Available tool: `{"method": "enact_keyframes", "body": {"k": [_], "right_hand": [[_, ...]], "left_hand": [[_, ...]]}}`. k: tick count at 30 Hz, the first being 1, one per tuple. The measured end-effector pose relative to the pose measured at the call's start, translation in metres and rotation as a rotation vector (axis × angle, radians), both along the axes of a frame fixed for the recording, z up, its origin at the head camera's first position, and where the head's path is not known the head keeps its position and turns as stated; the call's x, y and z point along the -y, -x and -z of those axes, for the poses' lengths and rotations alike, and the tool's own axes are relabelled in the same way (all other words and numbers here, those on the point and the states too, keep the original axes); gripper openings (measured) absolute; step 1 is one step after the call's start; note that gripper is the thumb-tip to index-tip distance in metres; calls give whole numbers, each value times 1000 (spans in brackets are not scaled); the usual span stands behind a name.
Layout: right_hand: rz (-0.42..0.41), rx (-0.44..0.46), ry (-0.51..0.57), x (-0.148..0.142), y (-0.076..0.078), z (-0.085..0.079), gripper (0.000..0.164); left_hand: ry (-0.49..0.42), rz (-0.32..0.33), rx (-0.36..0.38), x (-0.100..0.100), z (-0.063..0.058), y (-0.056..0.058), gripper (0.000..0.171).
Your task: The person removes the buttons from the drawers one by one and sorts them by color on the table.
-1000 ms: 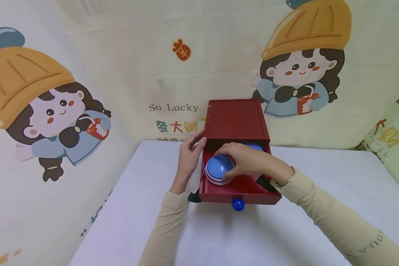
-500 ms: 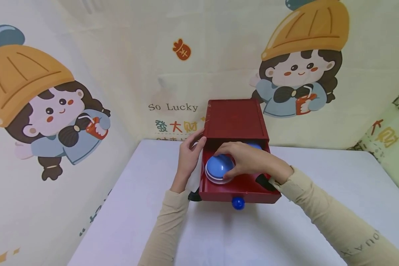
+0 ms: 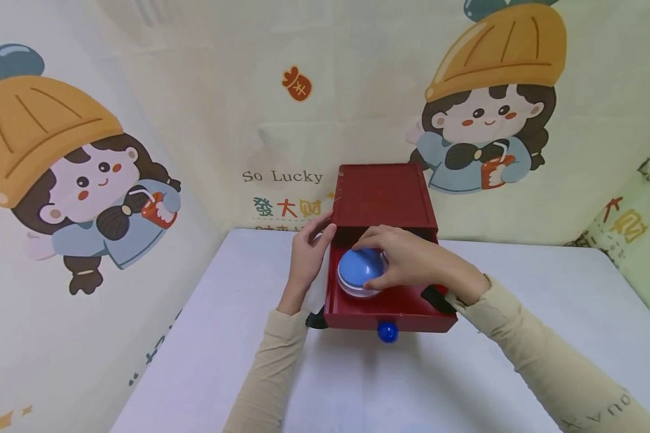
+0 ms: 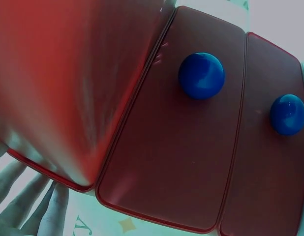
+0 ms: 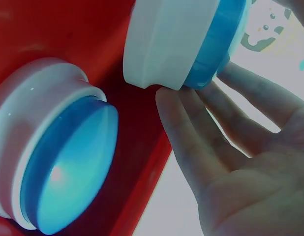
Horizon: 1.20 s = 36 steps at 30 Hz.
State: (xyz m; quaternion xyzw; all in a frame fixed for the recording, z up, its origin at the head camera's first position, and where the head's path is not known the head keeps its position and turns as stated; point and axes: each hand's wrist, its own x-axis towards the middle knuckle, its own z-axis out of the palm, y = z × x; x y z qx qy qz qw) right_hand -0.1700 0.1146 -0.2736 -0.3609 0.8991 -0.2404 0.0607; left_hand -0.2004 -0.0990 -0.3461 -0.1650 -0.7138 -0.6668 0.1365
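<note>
My right hand grips a round, blue-domed thing with a white base, shaped like a push button. Thumb and fingers lie around its blue top, over the left part of a pulled-out red drawer. A second one of the same kind sits in the drawer in the right wrist view; the right hand hides it in the head view. My left hand rests with extended fingers against the left side of the red cabinet. Its fingers show beside the drawer in the left wrist view.
The drawer has a blue knob at its front. Two lower drawer fronts stand shut, each with a blue knob. The cabinet stands on a white table before a cartoon-printed cloth. Black straps circle both wrists.
The right hand and the blue-domed thing have shifted slightly right and away from the drawer front. The second one's blue top has gone out of sight behind the hand. The left hand stays put.
</note>
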Motion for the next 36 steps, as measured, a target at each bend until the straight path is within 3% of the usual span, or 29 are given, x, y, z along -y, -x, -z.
{"method": "enact_keyframes", "body": {"k": [16, 36], "right_hand": [[22, -104, 101, -16, -13, -14, 59], [108, -82, 193, -51, -26, -16, 71]], "left_hand": [[-2, -7, -7, -1, 0, 0, 40], [-25, -7, -17, 0, 2, 1, 41]]}}
